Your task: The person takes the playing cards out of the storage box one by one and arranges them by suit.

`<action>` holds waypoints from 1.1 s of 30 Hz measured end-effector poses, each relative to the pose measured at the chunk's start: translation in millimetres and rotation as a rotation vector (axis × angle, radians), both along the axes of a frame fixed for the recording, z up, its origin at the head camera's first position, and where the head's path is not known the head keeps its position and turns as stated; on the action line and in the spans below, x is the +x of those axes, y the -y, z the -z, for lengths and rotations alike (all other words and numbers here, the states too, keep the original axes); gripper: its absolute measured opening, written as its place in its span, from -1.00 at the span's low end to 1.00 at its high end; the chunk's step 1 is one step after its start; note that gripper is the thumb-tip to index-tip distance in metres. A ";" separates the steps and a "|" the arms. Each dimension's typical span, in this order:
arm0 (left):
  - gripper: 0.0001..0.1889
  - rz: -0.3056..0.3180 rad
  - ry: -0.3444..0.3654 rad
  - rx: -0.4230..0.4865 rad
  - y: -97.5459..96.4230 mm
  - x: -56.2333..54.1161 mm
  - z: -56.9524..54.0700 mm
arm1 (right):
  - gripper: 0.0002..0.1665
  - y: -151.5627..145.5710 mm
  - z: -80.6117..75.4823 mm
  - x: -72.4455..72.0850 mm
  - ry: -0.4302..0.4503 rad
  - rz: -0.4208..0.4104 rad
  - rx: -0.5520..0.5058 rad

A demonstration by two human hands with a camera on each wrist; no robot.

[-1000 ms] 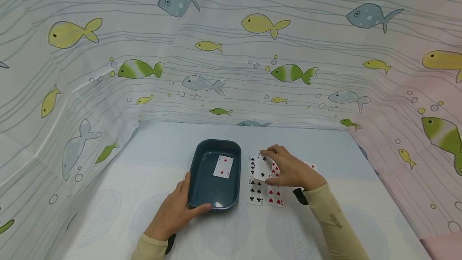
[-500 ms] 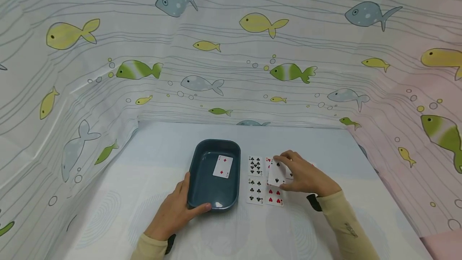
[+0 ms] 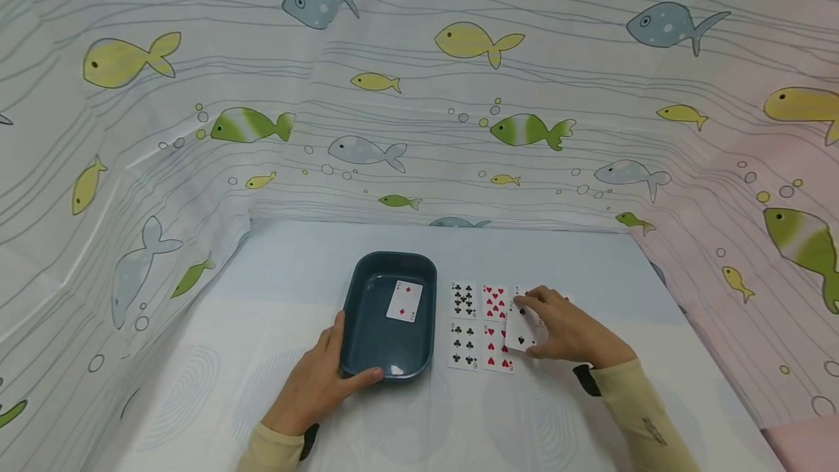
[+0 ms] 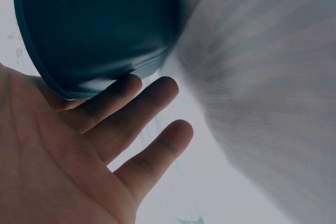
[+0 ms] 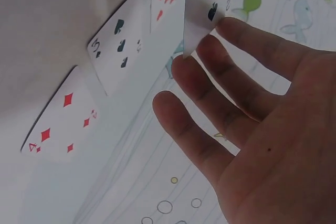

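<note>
A deep blue rectangular dish (image 3: 350,297) stands left of the cards, with a two of diamonds (image 3: 404,301) lying in it. My left hand (image 3: 321,376) holds the dish at its front left corner, thumb on the front rim and fingers along the left wall. Between thumb and fingers of my right hand (image 3: 569,328) I pinch a two of spades (image 3: 521,330), tilted above the table. That card partly covers a six of hearts (image 3: 494,359). A three of spades (image 5: 118,40) and a four of diamonds (image 5: 63,119) lie near the right hand, mostly hidden in the head view.
Between dish and right hand lie a nine of clubs (image 3: 464,301), a six of clubs (image 3: 463,346) and another hearts card (image 3: 494,301), in rows. The pale table (image 3: 432,428) is surrounded at the back and sides by a fish-print sheet (image 3: 419,115).
My right hand has moved right and a little nearer with the two of spades, from over the clubs to beside the hearts column. Left hand and dish have stayed put.
</note>
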State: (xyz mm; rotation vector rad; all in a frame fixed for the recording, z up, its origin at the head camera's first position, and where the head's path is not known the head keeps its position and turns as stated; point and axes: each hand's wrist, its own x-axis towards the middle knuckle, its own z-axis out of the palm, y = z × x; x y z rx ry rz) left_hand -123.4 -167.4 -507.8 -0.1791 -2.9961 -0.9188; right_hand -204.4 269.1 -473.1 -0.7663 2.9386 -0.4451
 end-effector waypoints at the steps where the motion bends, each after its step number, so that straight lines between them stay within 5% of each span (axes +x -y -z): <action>1: 0.31 -0.001 0.001 0.001 0.1 -0.1 0.0 | 0.03 -1.8 1.7 0.5 0.004 -0.001 -0.002; 33: 0.32 -0.002 0.024 0.013 1.4 -1.1 0.6 | -0.05 -9.8 19.8 10.5 0.181 0.072 0.057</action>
